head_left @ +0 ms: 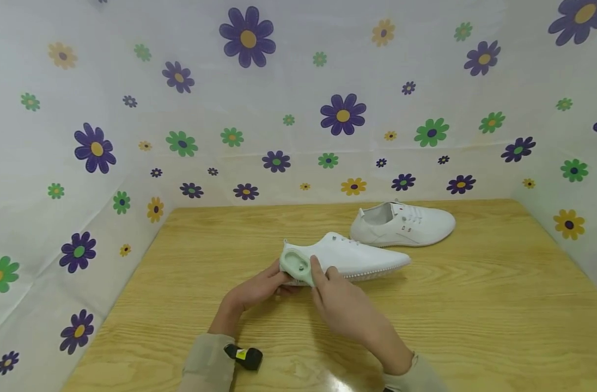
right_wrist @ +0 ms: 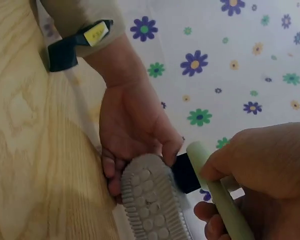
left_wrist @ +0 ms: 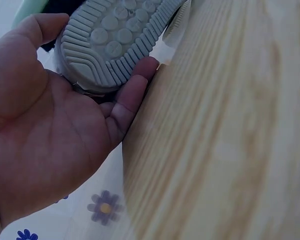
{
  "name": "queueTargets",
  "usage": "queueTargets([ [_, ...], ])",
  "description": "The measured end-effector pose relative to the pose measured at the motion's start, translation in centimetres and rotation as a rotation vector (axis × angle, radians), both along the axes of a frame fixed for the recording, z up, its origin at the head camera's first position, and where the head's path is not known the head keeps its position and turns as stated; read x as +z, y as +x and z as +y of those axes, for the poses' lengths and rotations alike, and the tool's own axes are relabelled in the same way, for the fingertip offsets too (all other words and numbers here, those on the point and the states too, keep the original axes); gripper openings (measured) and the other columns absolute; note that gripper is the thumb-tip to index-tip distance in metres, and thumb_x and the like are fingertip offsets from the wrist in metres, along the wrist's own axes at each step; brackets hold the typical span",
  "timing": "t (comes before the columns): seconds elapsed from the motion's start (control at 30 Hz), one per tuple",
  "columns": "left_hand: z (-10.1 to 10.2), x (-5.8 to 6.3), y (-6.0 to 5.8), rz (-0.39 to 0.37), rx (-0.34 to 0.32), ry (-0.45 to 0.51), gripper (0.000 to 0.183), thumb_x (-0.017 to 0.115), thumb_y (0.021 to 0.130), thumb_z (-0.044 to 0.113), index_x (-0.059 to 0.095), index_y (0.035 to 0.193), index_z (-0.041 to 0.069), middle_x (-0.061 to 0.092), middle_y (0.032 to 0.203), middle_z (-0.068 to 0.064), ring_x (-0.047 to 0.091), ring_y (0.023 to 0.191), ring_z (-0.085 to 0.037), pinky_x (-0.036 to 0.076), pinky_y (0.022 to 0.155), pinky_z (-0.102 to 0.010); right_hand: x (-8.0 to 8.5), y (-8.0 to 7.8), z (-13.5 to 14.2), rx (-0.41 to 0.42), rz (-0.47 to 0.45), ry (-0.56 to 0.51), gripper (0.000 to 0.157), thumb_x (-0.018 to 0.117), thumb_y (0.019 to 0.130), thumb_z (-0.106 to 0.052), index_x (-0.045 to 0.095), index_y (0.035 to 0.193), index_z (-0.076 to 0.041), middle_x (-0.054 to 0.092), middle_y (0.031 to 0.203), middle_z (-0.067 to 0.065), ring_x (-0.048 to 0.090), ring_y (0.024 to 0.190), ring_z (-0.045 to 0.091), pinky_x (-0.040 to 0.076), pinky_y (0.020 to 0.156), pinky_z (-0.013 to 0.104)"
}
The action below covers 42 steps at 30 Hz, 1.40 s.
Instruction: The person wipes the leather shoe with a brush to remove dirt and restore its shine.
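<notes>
A white lace-up shoe (head_left: 362, 258) is tipped on its side over the table, toe to the right. My left hand (head_left: 256, 289) grips it by the heel, with the thumb on one side and fingers on the other in the left wrist view. The ridged grey sole (left_wrist: 124, 31) with its round studs faces that wrist. In my right hand (head_left: 349, 310) is a pale green brush (head_left: 293, 262), gripped by its handle. Its dark bristles (right_wrist: 185, 173) lie against the side of the shoe near the heel; the head view hides them behind the brush's oval back.
A matching white shoe (head_left: 426, 226) stands upright behind the held one, toward the right. The wooden table (head_left: 475, 316) backs onto a white sheet (head_left: 298, 71) printed with flowers. A black strapped device (head_left: 247, 356) sits at the left wrist.
</notes>
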<state>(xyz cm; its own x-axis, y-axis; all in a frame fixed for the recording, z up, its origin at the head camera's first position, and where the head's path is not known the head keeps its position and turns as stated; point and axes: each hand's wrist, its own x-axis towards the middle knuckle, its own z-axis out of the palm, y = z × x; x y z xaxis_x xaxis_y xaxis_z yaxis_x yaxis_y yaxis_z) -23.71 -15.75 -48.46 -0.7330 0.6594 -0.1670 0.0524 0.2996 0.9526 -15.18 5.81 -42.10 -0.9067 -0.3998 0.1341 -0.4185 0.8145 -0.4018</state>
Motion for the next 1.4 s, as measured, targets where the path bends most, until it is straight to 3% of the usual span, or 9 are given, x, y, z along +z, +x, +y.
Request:
queueTargets([
  [0.2, -0.1, -0.1, -0.1, -0.019, 0.028, -0.023, 0.051, 0.038, 0.101, 0.028, 0.021, 0.143, 0.006, 0.049, 0.124, -0.018, 0.054, 0.105, -0.026, 0.046, 0.085, -0.034, -0.1, -0.9, 0.9, -0.18, 0.05, 0.057, 0.055, 0.051, 0.098, -0.021, 0.032, 0.146, -0.003, 0.056, 0.1, 0.017, 0.054, 0.067, 0.021, 0.042, 0.049, 0.032],
  [0.43, 0.0, -0.1, -0.1, -0.006, 0.021, -0.011, 0.047, 0.039, 0.101, 0.029, 0.028, 0.142, 0.011, 0.051, 0.128, -0.014, 0.056, 0.11, -0.024, 0.046, 0.09, -0.037, -0.1, -0.5, 0.2, 0.064, 0.085, 0.055, 0.051, 0.045, 0.101, -0.025, 0.034, 0.145, -0.001, 0.056, 0.098, 0.011, 0.047, 0.056, 0.012, 0.042, 0.049, 0.029],
  [0.5, 0.1, -0.1, -0.1, 0.007, 0.016, -0.01, 0.046, 0.039, 0.101, 0.029, 0.029, 0.142, 0.01, 0.051, 0.127, -0.014, 0.056, 0.109, -0.025, 0.046, 0.09, -0.038, -0.1, -0.4, 0.2, 0.042, 0.105, 0.051, 0.051, 0.047, 0.1, -0.026, 0.036, 0.144, -0.004, 0.057, 0.097, 0.01, 0.045, 0.054, 0.011, 0.04, 0.047, 0.027],
  [0.67, 0.2, 0.0, -0.2, 0.007, 0.011, -0.02, 0.049, 0.039, 0.1, 0.026, 0.023, 0.144, 0.007, 0.051, 0.123, -0.017, 0.055, 0.105, -0.026, 0.046, 0.087, -0.037, -0.2, -0.9, 1.2, -0.14, 0.13, 0.035, 0.05, 0.054, 0.097, -0.027, 0.043, 0.142, -0.008, 0.061, 0.094, 0.012, 0.044, 0.05, 0.014, 0.036, 0.043, 0.029],
  [0.73, 0.1, -0.1, -0.2, 0.001, 0.011, -0.027, 0.05, 0.038, 0.1, 0.025, 0.022, 0.144, 0.007, 0.051, 0.122, -0.017, 0.055, 0.105, -0.025, 0.046, 0.087, -0.035, -0.2, -1.1, 1.4, -0.159, 0.122, 0.019, 0.051, 0.055, 0.097, -0.026, 0.043, 0.141, -0.006, 0.061, 0.095, 0.014, 0.044, 0.049, 0.014, 0.037, 0.043, 0.028],
  [0.97, 0.2, -0.1, -0.1, 0.005, 0.006, -0.02, 0.049, 0.037, 0.102, 0.031, 0.024, 0.145, 0.011, 0.049, 0.128, -0.016, 0.055, 0.107, -0.025, 0.046, 0.085, -0.035, -0.6, -0.9, 0.6, 0.026, 0.108, -0.027, 0.051, 0.05, 0.099, -0.027, 0.039, 0.144, -0.005, 0.058, 0.092, 0.011, 0.042, 0.053, 0.009, 0.038, 0.046, 0.024],
  [1.03, 0.3, -0.1, -0.2, 0.007, 0.0, -0.018, 0.05, 0.037, 0.102, 0.031, 0.023, 0.146, 0.012, 0.048, 0.129, -0.015, 0.054, 0.108, -0.026, 0.046, 0.085, -0.035, -0.4, -0.9, 0.8, -0.002, 0.092, -0.026, 0.051, 0.052, 0.098, -0.029, 0.04, 0.144, -0.009, 0.058, 0.089, 0.009, 0.042, 0.052, 0.01, 0.037, 0.045, 0.024],
  [1.23, 0.4, 0.0, -0.2, -0.004, 0.017, -0.026, 0.05, 0.037, 0.101, 0.029, 0.021, 0.143, 0.007, 0.049, 0.121, -0.017, 0.053, 0.103, -0.026, 0.045, 0.084, -0.034, -0.1, -1.5, 2.3, -0.204, 0.1, 0.003, 0.051, 0.056, 0.096, -0.028, 0.043, 0.143, -0.014, 0.058, 0.088, 0.009, 0.043, 0.051, 0.015, 0.035, 0.044, 0.028],
  [1.4, 0.3, 0.0, -0.1, -0.002, 0.029, -0.033, 0.048, 0.037, 0.1, 0.027, 0.023, 0.143, 0.009, 0.05, 0.119, -0.016, 0.053, 0.101, -0.025, 0.046, 0.083, -0.034, -0.7, -1.6, 2.1, -0.068, 0.135, -0.003, 0.051, 0.053, 0.097, -0.027, 0.041, 0.143, -0.008, 0.058, 0.088, 0.01, 0.042, 0.053, 0.011, 0.037, 0.047, 0.026],
])
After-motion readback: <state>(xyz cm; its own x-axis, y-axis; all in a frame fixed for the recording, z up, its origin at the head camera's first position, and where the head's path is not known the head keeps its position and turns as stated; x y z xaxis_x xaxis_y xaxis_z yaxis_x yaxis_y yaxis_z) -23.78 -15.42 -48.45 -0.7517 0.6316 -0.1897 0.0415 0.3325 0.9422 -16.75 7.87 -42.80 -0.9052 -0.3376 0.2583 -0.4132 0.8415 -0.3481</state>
